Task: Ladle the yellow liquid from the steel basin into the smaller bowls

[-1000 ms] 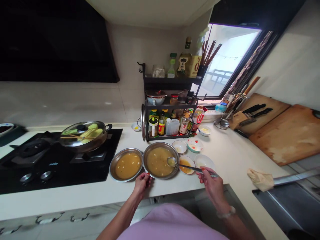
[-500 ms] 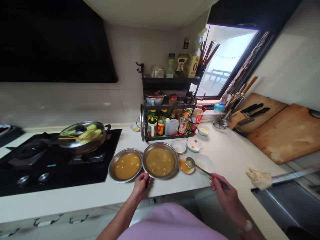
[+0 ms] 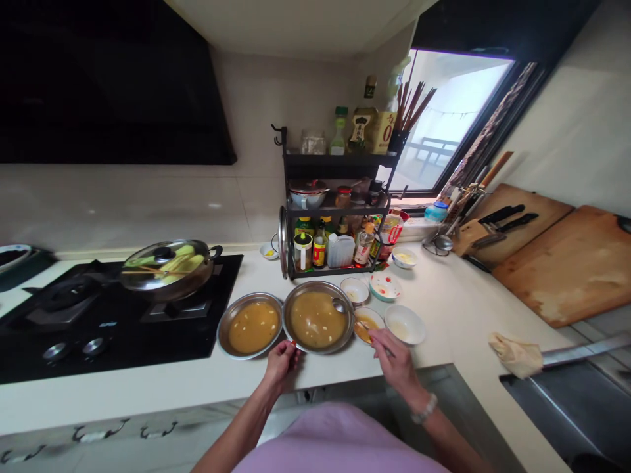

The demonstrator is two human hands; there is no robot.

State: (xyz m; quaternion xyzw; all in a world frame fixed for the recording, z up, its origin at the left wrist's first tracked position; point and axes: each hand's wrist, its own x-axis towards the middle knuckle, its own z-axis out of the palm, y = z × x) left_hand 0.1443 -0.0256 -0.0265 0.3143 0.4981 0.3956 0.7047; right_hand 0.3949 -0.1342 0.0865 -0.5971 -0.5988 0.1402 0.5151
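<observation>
My right hand is closed round the handle of a metal ladle. The ladle's head is over the right side of a large metal bowl of brown broth with pale bits, at or just above the surface. At this bowl's near left rim my left hand is closed, fingertips pinching the edge. To its left, a second metal bowl of similar broth stands close against it. Partly behind my right hand is a small bowl with orange-brown liquid, crossed by the ladle's handle.
A white bowl, a small bowl and a patterned bowl stand right of the broth. Behind is a black rack of bottles. A lidded pan sits on the stove; a sink lies far right.
My right hand has moved left with the ladle, whose head went from over the small orange-brown bowl to over the large metal bowl. My left hand stays at the rim.
</observation>
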